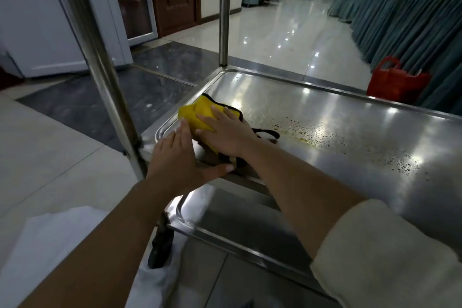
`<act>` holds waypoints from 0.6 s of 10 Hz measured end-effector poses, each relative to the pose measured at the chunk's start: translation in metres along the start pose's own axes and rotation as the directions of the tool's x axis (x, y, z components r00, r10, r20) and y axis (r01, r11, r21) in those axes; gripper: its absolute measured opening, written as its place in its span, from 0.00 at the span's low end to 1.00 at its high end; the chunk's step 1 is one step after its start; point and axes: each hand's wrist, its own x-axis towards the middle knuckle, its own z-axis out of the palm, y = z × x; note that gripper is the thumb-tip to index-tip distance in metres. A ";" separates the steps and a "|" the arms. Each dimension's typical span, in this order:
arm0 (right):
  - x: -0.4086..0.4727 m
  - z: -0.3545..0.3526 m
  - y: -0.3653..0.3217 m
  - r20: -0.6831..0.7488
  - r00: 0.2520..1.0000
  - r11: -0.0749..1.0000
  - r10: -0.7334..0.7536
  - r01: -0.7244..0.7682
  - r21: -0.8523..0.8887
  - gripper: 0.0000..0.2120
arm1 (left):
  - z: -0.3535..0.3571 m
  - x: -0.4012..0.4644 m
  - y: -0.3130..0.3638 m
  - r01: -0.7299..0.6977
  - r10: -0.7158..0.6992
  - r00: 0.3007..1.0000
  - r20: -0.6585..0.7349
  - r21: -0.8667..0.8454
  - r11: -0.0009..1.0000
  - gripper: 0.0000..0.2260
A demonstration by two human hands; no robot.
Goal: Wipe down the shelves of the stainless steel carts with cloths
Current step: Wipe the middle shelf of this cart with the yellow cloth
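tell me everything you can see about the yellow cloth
The yellow cloth is soft fabric with dark trim along its edge, bunched up near the left end of the steel shelf. The right hand lies flat on it, pressing it down; the left hand rests beside it, thumb near its dark underside. Speckled residue sits just to its right.

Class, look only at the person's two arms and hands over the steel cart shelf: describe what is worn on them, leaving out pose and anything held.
Both hands, the left hand and the right hand, are bare, with no gloves, rings or watch visible. The forearms are uncovered. The right arm has a thick cream-coloured sleeve pushed up toward the elbow. A pale whitish sleeve or garment shows near the left arm, blurred.
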 end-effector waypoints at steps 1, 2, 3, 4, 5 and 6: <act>-0.025 -0.004 0.021 0.004 1.000 1.000 -0.008 0.008 0.007 0.24 | -0.005 0.003 0.000 0.008 -0.009 0.997 0.073 0.013 1.000 0.65; -0.067 -0.011 0.050 0.042 0.998 0.998 0.053 -0.054 0.025 0.25 | -0.008 0.002 0.003 0.058 -0.068 0.986 0.151 0.074 0.996 0.65; -0.121 -0.020 0.096 0.042 0.992 0.990 0.123 -0.125 0.061 0.28 | -0.014 0.001 0.007 0.039 -0.084 0.963 0.258 0.174 0.984 0.59; -0.179 -0.035 0.136 -0.056 0.962 0.961 0.266 -0.261 0.095 0.25 | -0.025 0.003 0.015 0.031 -0.104 0.941 0.321 0.223 0.974 0.44; -0.246 -0.049 0.166 -0.015 0.979 0.978 0.205 -0.205 0.030 0.26 | -0.033 0.010 0.031 0.096 -0.178 0.914 0.364 0.231 0.968 0.36; -0.283 -0.043 0.191 -0.156 0.906 0.918 0.393 -0.378 0.119 0.24 | -0.030 0.013 0.068 0.094 -0.175 0.904 0.391 0.217 0.972 0.30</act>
